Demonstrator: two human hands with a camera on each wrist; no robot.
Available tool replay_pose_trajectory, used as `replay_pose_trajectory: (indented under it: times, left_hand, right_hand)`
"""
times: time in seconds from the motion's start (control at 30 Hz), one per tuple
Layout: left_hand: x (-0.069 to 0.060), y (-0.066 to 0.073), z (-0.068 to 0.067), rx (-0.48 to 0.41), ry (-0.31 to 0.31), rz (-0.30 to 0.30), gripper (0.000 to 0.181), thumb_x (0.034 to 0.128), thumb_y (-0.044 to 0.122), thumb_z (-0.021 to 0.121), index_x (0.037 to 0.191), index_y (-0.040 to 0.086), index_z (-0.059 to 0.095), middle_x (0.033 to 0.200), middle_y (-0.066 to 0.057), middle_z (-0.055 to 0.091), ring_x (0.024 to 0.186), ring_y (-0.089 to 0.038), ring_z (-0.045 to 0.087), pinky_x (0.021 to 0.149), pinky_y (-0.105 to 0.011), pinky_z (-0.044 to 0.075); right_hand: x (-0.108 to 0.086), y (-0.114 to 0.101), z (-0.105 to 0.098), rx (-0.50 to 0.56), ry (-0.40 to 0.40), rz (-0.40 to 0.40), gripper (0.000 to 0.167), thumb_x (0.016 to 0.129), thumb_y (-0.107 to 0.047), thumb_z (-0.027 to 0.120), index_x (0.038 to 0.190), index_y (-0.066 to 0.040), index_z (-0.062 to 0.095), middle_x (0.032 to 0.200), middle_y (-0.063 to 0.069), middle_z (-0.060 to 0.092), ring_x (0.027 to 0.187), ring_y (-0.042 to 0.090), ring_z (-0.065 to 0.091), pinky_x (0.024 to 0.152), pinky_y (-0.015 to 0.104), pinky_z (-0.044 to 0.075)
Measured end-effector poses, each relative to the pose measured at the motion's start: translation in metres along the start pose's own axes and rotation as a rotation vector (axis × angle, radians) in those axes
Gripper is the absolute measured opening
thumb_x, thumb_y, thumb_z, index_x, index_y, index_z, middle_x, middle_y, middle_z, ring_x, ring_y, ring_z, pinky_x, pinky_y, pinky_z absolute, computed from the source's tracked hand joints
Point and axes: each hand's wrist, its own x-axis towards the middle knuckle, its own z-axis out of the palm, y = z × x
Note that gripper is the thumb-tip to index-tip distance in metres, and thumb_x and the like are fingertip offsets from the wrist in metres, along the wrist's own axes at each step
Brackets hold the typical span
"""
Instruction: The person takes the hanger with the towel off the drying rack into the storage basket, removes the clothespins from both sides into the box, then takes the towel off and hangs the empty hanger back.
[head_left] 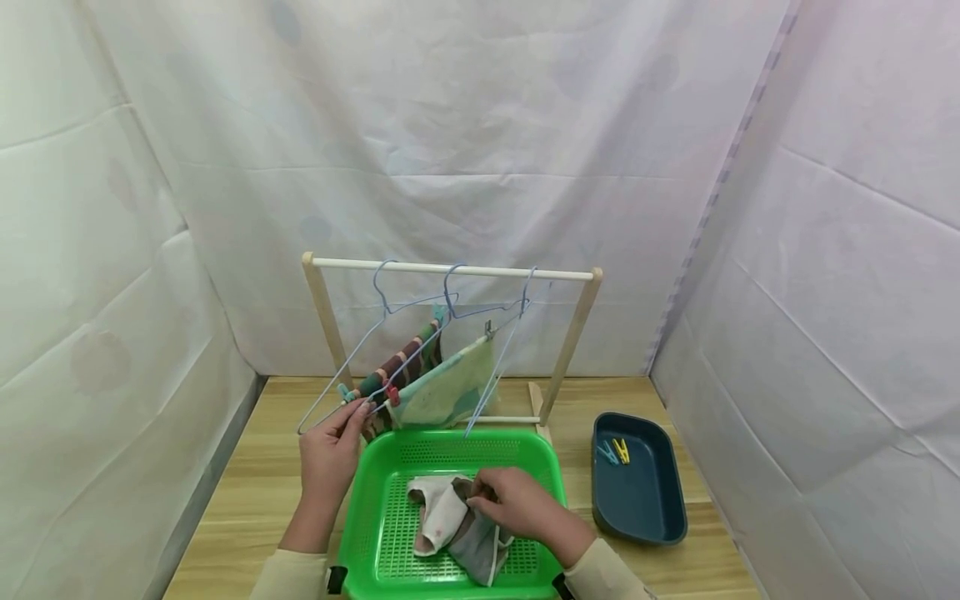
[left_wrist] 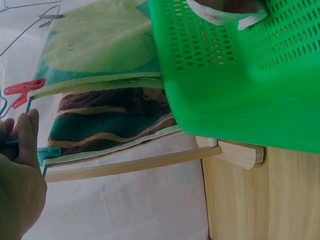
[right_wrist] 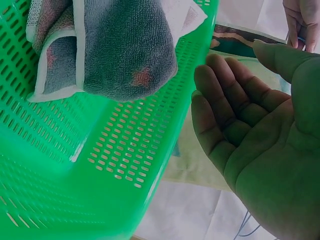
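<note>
The left hand had its fingers pinched on 1 of 3 blue wire hangers on the wooden rack. The right hand, fingers loosely bent and holding nothing, hung over the gray-and-white towel in the green basket.

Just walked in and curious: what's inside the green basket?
Crumpled grey and whitish cloth lies inside the green basket, possibly more than one piece. Anything beneath its folds is covered and can't be seen.
</note>
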Motion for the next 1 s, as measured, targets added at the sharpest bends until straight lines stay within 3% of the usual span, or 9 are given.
replay_pose_trajectory:
  times: [0.43, 0.7, 1.0]
  left_hand:
    - [0.000, 0.010, 0.002, -0.014, 0.042, 0.001, 0.015, 0.1060, 0.004, 0.076, 0.115, -0.004, 0.084, 0.108, -0.021, 0.081, 0.094, -0.007, 0.081, 0.078, -0.019, 0.065]
    - [0.000, 0.017, 0.003, 0.024, 0.056, 0.029, 0.013, 0.1058, 0.004, 0.076, 0.114, -0.002, 0.085, 0.108, -0.017, 0.082, 0.096, 0.000, 0.079, 0.079, -0.021, 0.065]
    - [0.001, 0.029, 0.000, -0.068, 0.058, 0.007, 0.015, 0.1069, 0.002, 0.074, 0.117, -0.004, 0.084, 0.106, -0.023, 0.081, 0.098, -0.006, 0.081, 0.085, -0.027, 0.066]
  right_hand:
    - [-0.002, 0.001, 0.001, 0.006, -0.001, 0.006, 0.008, 0.110, -0.026, 0.075, 0.111, -0.019, 0.076, 0.094, -0.014, 0.070, 0.082, -0.002, 0.063, 0.072, 0.025, 0.059]
    - [-0.002, 0.003, 0.002, 0.014, -0.003, 0.008, 0.008, 0.110, -0.026, 0.074, 0.111, -0.019, 0.075, 0.093, -0.014, 0.069, 0.081, -0.002, 0.063, 0.071, 0.026, 0.059]
    - [-0.002, 0.003, 0.002, 0.020, -0.001, -0.007, 0.009, 0.110, -0.026, 0.075, 0.111, -0.017, 0.075, 0.093, -0.013, 0.070, 0.081, -0.002, 0.063, 0.070, 0.026, 0.059]
